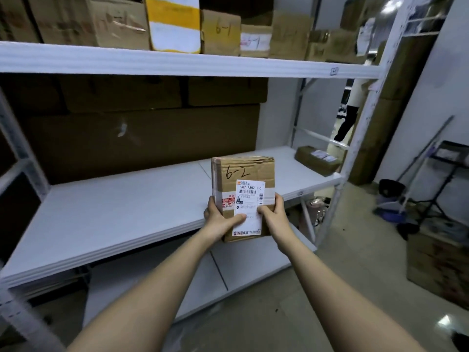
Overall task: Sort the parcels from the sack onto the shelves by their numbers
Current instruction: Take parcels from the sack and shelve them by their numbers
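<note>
A brown cardboard parcel (243, 174) marked "6-2" in black pen, with a white shipping label on its front, is held upright at the front edge of the middle white shelf (114, 212). My left hand (219, 218) grips its lower left side, thumb across the label. My right hand (274, 212) grips the lower right side, thumb on the label too. The top shelf (177, 62) carries a row of boxes, two of them (223, 31) marked "6-1". The sack is out of view.
Large brown cartons (142, 138) fill the back of the middle shelf. A small flat parcel (317, 160) lies at its far right end. A lower shelf (177, 273) sits beneath. On the right stand a trolley (431, 184), floor boxes (436, 262) and a person (347, 120) in the background.
</note>
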`<control>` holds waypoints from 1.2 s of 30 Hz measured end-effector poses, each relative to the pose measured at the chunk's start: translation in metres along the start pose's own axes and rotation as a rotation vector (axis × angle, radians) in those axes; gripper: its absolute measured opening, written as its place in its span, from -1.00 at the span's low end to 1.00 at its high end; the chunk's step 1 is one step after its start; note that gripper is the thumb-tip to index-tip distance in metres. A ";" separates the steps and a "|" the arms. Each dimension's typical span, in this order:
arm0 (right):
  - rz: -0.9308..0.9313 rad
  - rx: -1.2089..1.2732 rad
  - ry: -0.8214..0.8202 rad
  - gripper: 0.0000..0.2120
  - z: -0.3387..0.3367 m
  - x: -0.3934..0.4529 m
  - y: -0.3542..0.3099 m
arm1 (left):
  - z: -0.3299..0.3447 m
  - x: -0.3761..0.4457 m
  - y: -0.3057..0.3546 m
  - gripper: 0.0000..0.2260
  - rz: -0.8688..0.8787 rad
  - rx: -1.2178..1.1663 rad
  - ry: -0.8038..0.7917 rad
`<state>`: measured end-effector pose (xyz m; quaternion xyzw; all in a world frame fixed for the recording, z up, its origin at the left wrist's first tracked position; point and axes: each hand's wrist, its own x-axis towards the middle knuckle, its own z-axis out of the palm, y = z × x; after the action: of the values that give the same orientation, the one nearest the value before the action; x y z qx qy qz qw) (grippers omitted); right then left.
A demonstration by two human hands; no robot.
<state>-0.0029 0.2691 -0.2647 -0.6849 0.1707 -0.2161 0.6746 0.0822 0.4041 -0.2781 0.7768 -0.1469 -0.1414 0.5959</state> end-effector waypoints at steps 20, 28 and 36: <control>0.119 -0.083 0.025 -0.49 -0.236 0.227 0.051 | 0.262 0.187 0.046 0.01 -0.021 0.041 -0.039; 0.207 -0.113 0.037 -0.61 -0.294 0.343 0.072 | 0.341 0.300 0.050 0.07 -0.079 0.025 -0.092; 0.161 -0.181 -0.072 -0.50 -0.343 0.417 0.093 | 0.394 0.358 0.050 0.07 -0.122 0.048 -0.033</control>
<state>0.1757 -0.2446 -0.3309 -0.7343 0.2196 -0.1203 0.6310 0.2525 -0.0986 -0.3445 0.7959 -0.1126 -0.1869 0.5648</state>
